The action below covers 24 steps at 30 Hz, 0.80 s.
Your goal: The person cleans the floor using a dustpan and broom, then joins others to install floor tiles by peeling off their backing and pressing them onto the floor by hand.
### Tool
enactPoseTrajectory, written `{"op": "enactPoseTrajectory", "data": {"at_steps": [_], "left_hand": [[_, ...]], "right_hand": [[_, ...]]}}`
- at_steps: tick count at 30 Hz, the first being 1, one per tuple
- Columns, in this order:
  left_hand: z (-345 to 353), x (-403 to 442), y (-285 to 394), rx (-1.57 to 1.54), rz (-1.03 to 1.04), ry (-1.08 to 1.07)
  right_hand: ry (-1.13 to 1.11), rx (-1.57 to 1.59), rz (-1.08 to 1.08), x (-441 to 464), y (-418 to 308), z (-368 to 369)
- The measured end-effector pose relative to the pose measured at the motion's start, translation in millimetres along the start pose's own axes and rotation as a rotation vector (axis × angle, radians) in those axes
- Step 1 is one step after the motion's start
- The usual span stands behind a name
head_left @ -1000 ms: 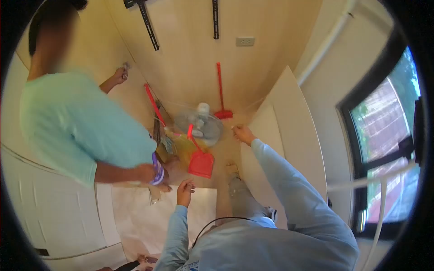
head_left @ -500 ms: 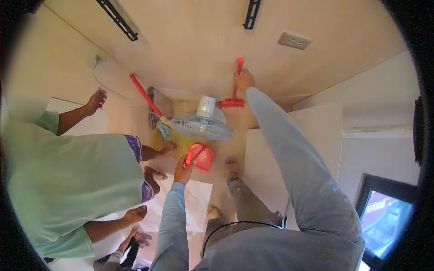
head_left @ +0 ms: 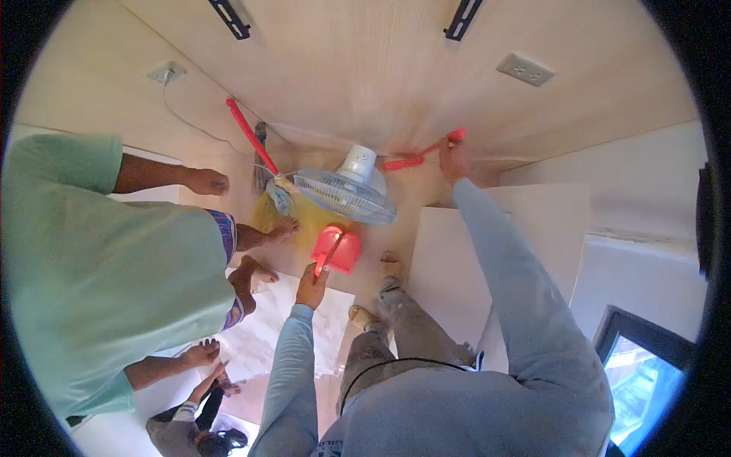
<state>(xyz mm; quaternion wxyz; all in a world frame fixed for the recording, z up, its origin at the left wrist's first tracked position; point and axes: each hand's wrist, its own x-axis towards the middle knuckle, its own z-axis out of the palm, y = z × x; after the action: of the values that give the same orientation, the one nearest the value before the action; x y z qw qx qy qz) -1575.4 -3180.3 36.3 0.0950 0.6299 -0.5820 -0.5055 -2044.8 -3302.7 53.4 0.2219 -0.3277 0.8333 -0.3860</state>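
Pale wall [head_left: 343, 76] ahead; arms [head_left: 521, 286] outstretched, left grip [head_left: 311, 286] clasps dustpan [head_left: 348, 253], right grip [head_left: 454, 158] brush [head_left: 403, 163].

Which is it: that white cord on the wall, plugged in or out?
In: its plug sits in the left wall outlet, the cord hanging from it.

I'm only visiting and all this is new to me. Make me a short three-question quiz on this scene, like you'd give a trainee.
1. What does the left hand hold?
a) a bucket
b) a red dustpan
c) a window squeegee

2. True or false: the right hand is empty.

3. Fill in the blank: in the picture, between the red dustpan and the red brush, there is an electric ____.

Key: 1: b. 2: false, it grips the handle of the red brush. 3: fan.
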Motion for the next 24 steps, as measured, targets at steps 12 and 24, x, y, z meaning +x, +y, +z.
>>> {"op": "enactPoseTrajectory", "data": {"at_steps": [12,24], "left_hand": [[-13,-69,-34,-0.604,0.086,0.024],[-34,-182,113,-0.921,0.408,0.060]], "right_hand": [[-0.054,-0.165,-0.503,-181,-66,-214],[-0.517,0.052,-0.913,-413,-198,-208]]}}
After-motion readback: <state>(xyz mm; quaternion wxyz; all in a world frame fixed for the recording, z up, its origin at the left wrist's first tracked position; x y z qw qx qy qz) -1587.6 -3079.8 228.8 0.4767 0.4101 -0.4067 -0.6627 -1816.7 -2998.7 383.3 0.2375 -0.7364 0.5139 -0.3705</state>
